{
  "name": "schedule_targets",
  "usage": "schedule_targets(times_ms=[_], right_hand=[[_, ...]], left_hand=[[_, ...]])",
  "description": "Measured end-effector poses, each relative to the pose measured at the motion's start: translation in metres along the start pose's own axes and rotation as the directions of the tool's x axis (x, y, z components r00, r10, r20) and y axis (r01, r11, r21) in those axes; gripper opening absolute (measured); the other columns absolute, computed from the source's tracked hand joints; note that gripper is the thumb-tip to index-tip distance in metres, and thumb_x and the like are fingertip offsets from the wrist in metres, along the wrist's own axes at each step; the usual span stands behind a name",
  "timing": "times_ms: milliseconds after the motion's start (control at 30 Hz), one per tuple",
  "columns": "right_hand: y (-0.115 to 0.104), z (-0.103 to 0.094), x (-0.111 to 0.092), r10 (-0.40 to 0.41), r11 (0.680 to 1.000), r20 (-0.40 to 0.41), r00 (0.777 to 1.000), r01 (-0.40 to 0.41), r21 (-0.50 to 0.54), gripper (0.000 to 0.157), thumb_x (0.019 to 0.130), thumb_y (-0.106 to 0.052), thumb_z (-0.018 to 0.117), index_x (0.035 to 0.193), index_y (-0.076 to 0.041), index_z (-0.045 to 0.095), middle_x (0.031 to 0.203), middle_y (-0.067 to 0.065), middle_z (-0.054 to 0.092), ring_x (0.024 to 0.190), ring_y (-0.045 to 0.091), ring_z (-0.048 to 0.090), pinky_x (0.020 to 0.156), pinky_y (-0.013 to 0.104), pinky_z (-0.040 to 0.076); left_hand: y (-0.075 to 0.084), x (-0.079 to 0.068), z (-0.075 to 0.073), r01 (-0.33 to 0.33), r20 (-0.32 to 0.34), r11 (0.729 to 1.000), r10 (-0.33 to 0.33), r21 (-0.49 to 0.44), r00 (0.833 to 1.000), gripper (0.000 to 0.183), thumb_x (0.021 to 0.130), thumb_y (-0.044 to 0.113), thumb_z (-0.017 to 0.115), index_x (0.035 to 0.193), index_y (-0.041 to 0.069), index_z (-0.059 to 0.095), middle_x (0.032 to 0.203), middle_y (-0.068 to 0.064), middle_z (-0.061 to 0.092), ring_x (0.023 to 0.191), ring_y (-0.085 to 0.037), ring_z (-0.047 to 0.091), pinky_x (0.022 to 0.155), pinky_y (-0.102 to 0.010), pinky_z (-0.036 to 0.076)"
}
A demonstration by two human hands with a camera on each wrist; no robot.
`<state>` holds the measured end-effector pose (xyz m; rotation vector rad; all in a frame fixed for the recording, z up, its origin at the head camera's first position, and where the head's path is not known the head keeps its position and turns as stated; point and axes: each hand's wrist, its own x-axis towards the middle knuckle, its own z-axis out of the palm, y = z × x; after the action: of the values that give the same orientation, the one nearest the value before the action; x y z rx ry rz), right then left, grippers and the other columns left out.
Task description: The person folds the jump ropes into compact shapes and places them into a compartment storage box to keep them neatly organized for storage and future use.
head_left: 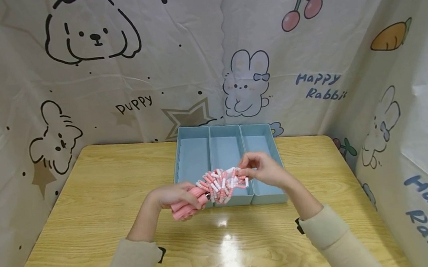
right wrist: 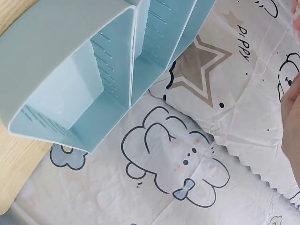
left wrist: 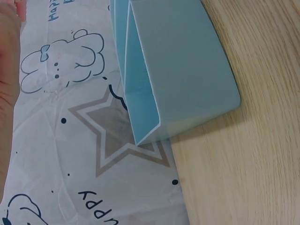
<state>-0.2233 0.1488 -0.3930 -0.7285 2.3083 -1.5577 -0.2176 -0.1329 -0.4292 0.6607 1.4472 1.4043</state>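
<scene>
A bundled jump rope with pink and white beads (head_left: 222, 187) is held above the front of a light blue three-compartment bin in the head view. My left hand (head_left: 177, 195) grips its pink handles (head_left: 183, 212) side by side. At the other end of the bundle, the thumb and fingers of my right hand (head_left: 261, 168) pinch the beaded cord. Each wrist view catches only a sliver of its own hand at the image edge, the left hand (left wrist: 6, 89) and the right hand (right wrist: 291, 129), with the grasp mostly out of frame.
The blue bin (head_left: 270, 199) stands on the wooden table (head_left: 123, 170) near its back edge, its compartments side by side. A printed cloth (head_left: 182, 66) with cartoon animals hangs behind the table and along its sides.
</scene>
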Motion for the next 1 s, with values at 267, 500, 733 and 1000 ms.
schedule_targets(times_ms=[267, 500, 733, 1000], right_hand=[[0.0048, -0.0098, -0.002, -0.049, 0.996, 0.119, 0.992, 0.04, 0.076, 0.009, 0.083, 0.0, 0.063, 0.086, 0.007, 0.067, 0.093, 0.017, 0.065, 0.072, 0.016, 0.064, 0.068, 0.037, 0.054], [0.0045, -0.01, -0.0043, -0.006, 0.993, 0.142, 0.99, -0.011, 0.117, 0.017, 0.084, -0.009, 0.064, 0.087, 0.008, 0.068, 0.096, 0.018, 0.065, 0.078, 0.018, 0.065, 0.073, 0.044, 0.053], [0.0061, -0.0058, -0.0016, 0.103, 0.955, 0.139, 0.985, -0.137, 0.263, 0.004, 0.081, -0.006, 0.067, 0.079, -0.003, 0.069, 0.086, 0.008, 0.064, 0.072, 0.015, 0.062, 0.068, 0.031, 0.054], [0.0056, -0.0028, 0.0021, 0.252, 0.901, 0.173, 0.952, -0.296, 0.318, 0.037, 0.085, -0.001, 0.06, 0.117, 0.016, 0.05, 0.076, 0.003, 0.063, 0.063, 0.009, 0.058, 0.065, 0.024, 0.052]], left_hand=[[-0.0012, -0.0058, -0.0016, 0.023, 0.013, 1.0, -0.023, -0.01, 1.0, 0.008, 0.082, 0.004, 0.051, 0.085, 0.0, 0.058, 0.063, -0.003, 0.054, 0.049, -0.009, 0.051, 0.046, -0.022, 0.044], [-0.0029, -0.0073, -0.0023, 0.043, 0.014, 0.999, -0.043, -0.003, 0.999, 0.008, 0.082, 0.006, 0.052, 0.086, 0.0, 0.058, 0.063, -0.003, 0.054, 0.048, -0.01, 0.051, 0.044, -0.022, 0.044], [-0.0024, -0.007, -0.0022, 0.028, 0.014, 0.999, -0.029, 0.02, 0.999, 0.008, 0.082, 0.005, 0.053, 0.085, 0.0, 0.058, 0.063, -0.004, 0.054, 0.049, -0.009, 0.05, 0.045, -0.022, 0.044], [0.0023, -0.0058, -0.0011, 0.04, 0.002, 0.998, -0.04, 0.053, 0.999, 0.009, 0.082, 0.006, 0.054, 0.085, 0.0, 0.059, 0.063, -0.004, 0.054, 0.049, -0.01, 0.049, 0.044, -0.022, 0.043]])
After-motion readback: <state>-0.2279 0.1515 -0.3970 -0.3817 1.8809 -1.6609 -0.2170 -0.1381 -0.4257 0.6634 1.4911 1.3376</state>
